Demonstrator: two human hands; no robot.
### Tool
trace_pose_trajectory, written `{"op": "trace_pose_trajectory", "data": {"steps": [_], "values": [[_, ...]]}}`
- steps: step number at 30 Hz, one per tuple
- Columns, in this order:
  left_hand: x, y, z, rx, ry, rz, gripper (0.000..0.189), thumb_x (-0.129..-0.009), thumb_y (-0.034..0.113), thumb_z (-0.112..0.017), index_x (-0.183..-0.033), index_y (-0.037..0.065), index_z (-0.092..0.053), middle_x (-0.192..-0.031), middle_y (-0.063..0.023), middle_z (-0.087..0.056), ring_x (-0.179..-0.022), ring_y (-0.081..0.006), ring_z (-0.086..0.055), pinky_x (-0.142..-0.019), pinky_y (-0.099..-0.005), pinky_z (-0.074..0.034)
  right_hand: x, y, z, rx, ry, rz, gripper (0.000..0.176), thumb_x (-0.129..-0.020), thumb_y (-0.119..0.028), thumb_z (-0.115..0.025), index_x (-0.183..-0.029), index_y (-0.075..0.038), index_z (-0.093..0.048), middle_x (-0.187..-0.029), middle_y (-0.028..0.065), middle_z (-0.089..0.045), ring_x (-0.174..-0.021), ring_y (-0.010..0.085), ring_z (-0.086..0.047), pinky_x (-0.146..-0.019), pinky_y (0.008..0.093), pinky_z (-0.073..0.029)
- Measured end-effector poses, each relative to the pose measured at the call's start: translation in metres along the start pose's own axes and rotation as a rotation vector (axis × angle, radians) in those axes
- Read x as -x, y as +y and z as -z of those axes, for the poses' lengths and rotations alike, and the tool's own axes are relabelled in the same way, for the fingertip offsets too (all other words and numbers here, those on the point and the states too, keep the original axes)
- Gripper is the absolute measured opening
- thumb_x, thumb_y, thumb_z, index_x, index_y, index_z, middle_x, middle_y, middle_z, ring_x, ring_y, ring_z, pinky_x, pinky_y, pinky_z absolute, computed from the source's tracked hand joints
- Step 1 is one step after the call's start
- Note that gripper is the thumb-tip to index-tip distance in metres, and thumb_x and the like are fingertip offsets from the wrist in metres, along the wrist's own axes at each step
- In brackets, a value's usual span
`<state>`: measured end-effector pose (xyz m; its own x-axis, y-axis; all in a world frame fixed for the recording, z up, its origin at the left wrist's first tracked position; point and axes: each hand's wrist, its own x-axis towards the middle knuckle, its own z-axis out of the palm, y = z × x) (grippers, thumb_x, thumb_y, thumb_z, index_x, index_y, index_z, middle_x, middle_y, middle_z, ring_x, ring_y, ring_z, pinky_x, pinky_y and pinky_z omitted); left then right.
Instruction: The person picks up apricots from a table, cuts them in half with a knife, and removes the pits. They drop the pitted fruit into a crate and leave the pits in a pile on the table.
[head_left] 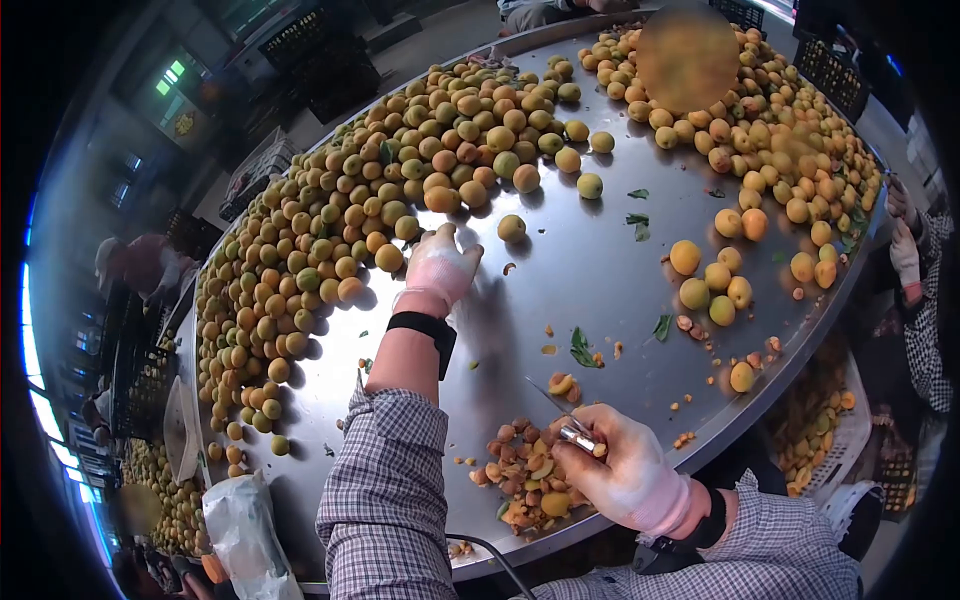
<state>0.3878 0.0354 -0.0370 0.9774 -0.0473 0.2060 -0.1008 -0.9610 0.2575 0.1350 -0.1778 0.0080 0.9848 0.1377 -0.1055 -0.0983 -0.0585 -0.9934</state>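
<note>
My left hand (442, 265), in a whitish-pink glove, reaches to the near edge of a large heap of apricots (390, 180). Its thumb stands apart from the bent fingers, and I see no fruit in it. Just beyond its fingers lies an apricot (441, 199), with a loose one (511, 229) to its right. Lower right, my gloved right hand (625, 470) is closed around a small knife (578, 436), its thin blade pointing up and left. Below the blade sits a pile of apricot pits and cut pieces (525, 475).
The metal table (590, 290) has a raised rim. More apricots (790, 160) cover its far right side, near another person's gloved hands (904, 245). A white crate of cut fruit (840, 430) stands below the right edge. A plastic bag (245, 530) hangs at the lower left.
</note>
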Motion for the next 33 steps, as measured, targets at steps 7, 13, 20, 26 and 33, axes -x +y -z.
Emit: {"op": "trace_pose_trajectory", "data": {"steps": [7,13,20,26,33], "values": [[-0.002,0.064,-0.003,0.392,-0.557,-0.081,0.048,-0.087,0.040,-0.062,-0.115,0.001,-0.067,-0.110,-0.0218,-0.068,-0.107,-0.0339,-0.063,-0.096,-0.0380,-0.047,-0.006,-0.009,0.007,0.002,0.039,0.093,0.022,-0.087,-0.011,-0.073,-0.104,-0.003,-0.063,-0.080,0.0067,-0.065,-0.065,0.0123,-0.059,-0.062,0.0268,-0.050],[-0.045,0.037,-0.024,0.103,-0.178,0.124,0.056,-0.087,0.036,-0.060,-0.132,0.004,-0.052,-0.118,-0.0263,-0.063,-0.114,-0.0400,-0.059,-0.098,-0.0434,-0.046,-0.012,-0.013,0.017,0.029,0.068,0.172,0.021,-0.088,-0.008,-0.071,-0.104,0.000,-0.061,-0.082,0.0086,-0.067,-0.070,0.0124,-0.064,-0.064,0.0262,-0.052],[-0.027,0.056,-0.024,0.132,-0.291,0.029,0.052,-0.086,0.038,-0.060,-0.121,0.000,-0.062,-0.112,-0.0251,-0.067,-0.111,-0.0384,-0.062,-0.097,-0.0412,-0.047,-0.015,-0.003,0.011,0.005,0.041,0.147,0.021,-0.088,-0.009,-0.071,-0.104,-0.002,-0.061,-0.075,0.0038,-0.060,-0.066,0.0099,-0.057,-0.062,0.0250,-0.048],[-0.019,0.056,-0.015,0.281,-0.405,-0.120,0.043,-0.084,0.028,-0.062,-0.108,-0.008,-0.064,-0.101,-0.0271,-0.068,-0.097,-0.0365,-0.065,-0.086,-0.0396,-0.050,-0.011,0.004,0.006,0.004,0.112,0.113,0.018,-0.091,-0.015,-0.062,-0.101,-0.001,-0.058,-0.074,0.0120,-0.059,-0.071,0.0282,-0.064,-0.067,0.0377,-0.050],[0.063,0.078,0.038,0.464,-0.512,-0.275,0.027,-0.092,0.021,-0.058,-0.108,0.000,-0.065,-0.098,-0.0177,-0.067,-0.090,-0.0302,-0.062,-0.084,-0.0403,-0.048,0.014,0.036,0.026,0.142,0.325,0.464,0.021,-0.088,-0.013,-0.066,-0.106,-0.003,-0.065,-0.093,0.0119,-0.069,-0.084,0.0221,-0.067,-0.073,0.0367,-0.054]]}}
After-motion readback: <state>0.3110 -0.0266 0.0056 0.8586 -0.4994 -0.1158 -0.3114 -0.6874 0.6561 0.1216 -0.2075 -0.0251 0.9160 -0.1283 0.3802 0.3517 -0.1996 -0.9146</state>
